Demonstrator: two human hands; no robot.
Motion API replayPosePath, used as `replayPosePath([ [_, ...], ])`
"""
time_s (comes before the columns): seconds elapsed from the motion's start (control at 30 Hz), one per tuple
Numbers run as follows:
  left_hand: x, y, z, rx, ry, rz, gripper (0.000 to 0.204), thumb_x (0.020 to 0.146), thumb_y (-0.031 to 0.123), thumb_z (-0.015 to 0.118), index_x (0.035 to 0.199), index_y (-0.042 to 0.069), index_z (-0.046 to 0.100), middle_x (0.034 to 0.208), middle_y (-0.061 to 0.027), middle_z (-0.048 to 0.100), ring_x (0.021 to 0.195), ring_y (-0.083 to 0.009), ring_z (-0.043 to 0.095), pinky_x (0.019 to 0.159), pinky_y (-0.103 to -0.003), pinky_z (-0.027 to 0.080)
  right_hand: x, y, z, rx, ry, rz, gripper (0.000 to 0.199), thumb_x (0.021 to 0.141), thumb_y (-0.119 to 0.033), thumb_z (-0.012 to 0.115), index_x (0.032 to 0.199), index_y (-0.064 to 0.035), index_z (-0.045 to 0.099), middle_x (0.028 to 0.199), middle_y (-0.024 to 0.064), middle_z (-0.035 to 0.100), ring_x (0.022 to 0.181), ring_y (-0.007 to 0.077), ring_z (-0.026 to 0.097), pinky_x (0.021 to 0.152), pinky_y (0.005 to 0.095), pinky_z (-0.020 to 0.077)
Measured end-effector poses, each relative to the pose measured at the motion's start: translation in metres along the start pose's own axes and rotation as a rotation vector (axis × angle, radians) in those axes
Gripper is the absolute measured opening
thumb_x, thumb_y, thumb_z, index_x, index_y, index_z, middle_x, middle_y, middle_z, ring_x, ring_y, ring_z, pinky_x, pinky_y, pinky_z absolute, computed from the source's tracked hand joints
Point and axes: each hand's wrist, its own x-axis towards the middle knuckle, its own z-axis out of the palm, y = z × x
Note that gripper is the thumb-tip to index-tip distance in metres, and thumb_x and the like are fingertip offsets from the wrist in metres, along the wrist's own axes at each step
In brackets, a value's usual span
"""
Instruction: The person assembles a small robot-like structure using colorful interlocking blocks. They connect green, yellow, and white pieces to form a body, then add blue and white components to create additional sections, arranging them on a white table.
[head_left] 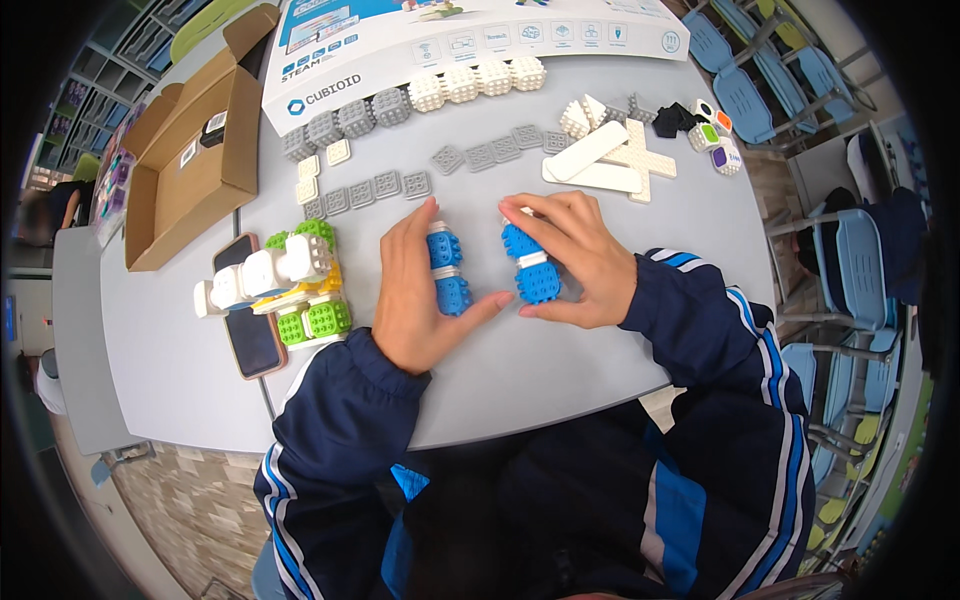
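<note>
Wide, smooth grey table [560, 385], and the step in hand looks like lining up two blue pairs; the next move, I'd say, calls for level knobs and a steady pinch. At the back, the white box [560, 50], glossy and printed. Left of it the carton [155, 235], plain brown cardboard, one flap up. Nearer, the build [300, 260]: smooth white pieces, yellow between, knobbly green blocks.

Now the hands! The left hand [405, 280] cups the left pair [449, 270], thumb parted from fingers; whether it grips, I cannot tell. The right hand [585, 260] is clamped on the right pair [533, 262], fingertips at the far end, thumb at the near end. Pairs apart, mid-table, each two rounded cubes, studded plastic by the look, white between.

Beyond them, flat white plates [590, 152] with rounded ends, overlapping. Smallest, the grey tiles [480, 153]: thin, square, studded, in broken rows.
</note>
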Motion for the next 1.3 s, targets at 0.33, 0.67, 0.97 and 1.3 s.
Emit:
replayPosePath([
  [0.33, -0.008, 0.001, -0.012, -0.067, -0.173, 0.008, 0.138, 0.053, 0.036, 0.101, 0.157, -0.002, 0.019, 0.15, -0.0234, 0.038, 0.135, -0.0377, 0.041, 0.114, -0.046, 0.035, 0.0, -0.002, -0.008, -0.013, -0.043, 0.012, 0.1, 0.069, -0.039, 0.088, 0.151, -0.0008, 0.044, 0.152, 0.0169, 0.043, 0.124, 0.0363, 0.041, 0.111, 0.0468, 0.0322],
  [0.67, -0.012, -0.011, -0.009, -0.319, -0.16, -0.035, 0.123, 0.057, 0.013, 0.095, 0.157, 0.002, 0.024, 0.137, -0.0169, 0.051, 0.123, -0.0364, 0.048, 0.109, -0.045, 0.037, 0.057, -0.003, -0.041, -0.168, 0.143, -0.164, 0.042, 0.088, -0.022, 0.073, 0.126, -0.0078, 0.066, 0.126, 0.0083, 0.065, 0.113, 0.0293, 0.056, 0.099, 0.0416, 0.0403],
  [0.97, -0.013, -0.009, -0.014, -0.302, -0.163, -0.094, 0.113, 0.06, 0.01, 0.097, 0.153, 0.003, 0.032, 0.139, -0.0164, 0.05, 0.13, -0.0281, 0.05, 0.112, -0.039, 0.039, 0.192, 0.01, 0.027, -0.426, -0.311, -0.035, 0.048, 0.093, -0.013, 0.063, 0.14, -0.0246, 0.059, 0.116, 0.0128, 0.067, 0.102, 0.0332, 0.069, 0.085, 0.0459, 0.0566],
  [1.3, -0.012, -0.009, -0.012, -0.244, -0.149, -0.019, 0.112, 0.06, 0.017, 0.099, 0.151, 0.002, 0.034, 0.139, -0.0169, 0.05, 0.129, -0.0298, 0.051, 0.11, -0.04, 0.042, 0.226, 0.019, 0.053, -0.602, -0.372, -0.113, 0.021, 0.089, -0.013, 0.069, 0.11, -0.0111, 0.071, 0.112, 0.0117, 0.068, 0.097, 0.032, 0.071, 0.078, 0.0446, 0.0573],
])
